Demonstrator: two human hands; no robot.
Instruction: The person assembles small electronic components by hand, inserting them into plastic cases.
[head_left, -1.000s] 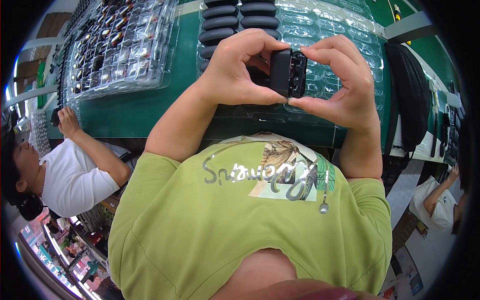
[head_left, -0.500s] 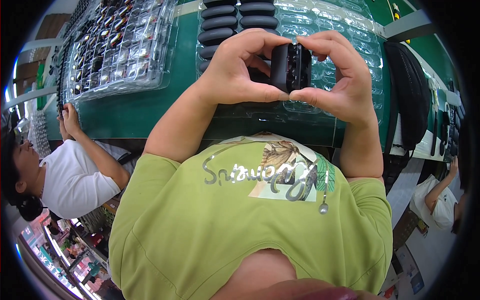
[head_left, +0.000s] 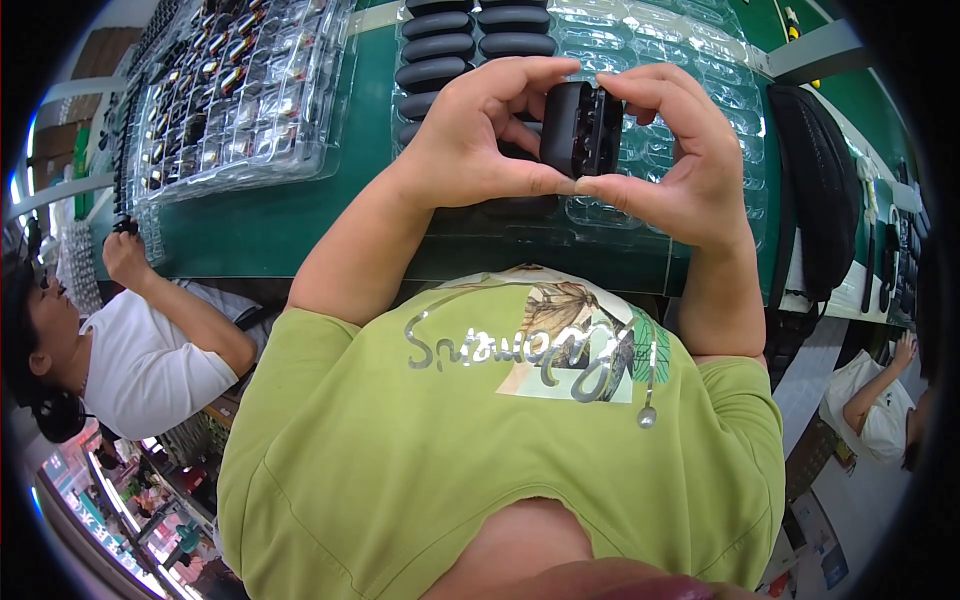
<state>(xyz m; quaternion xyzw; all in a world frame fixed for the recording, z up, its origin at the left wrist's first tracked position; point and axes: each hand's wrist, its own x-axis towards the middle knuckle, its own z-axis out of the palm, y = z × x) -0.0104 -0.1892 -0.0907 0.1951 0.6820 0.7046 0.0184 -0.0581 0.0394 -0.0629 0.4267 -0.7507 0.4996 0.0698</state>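
Small black case (head_left: 582, 130) pinched between both hands, left hand (head_left: 470, 140) and right hand (head_left: 680, 160) each grasping it, clear blister tray (head_left: 700, 60) beneath the grip, green desk (head_left: 290, 210) below

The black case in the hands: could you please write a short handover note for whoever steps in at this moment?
Left hand and right hand: both pinch the black case, held up over the clear tray on the green bench.
Done: several dark oval parts sit in the tray's upper-left pockets.
Left: most pockets look empty; the case is not yet set down.
A second tray, full of small parts, lies to the left.
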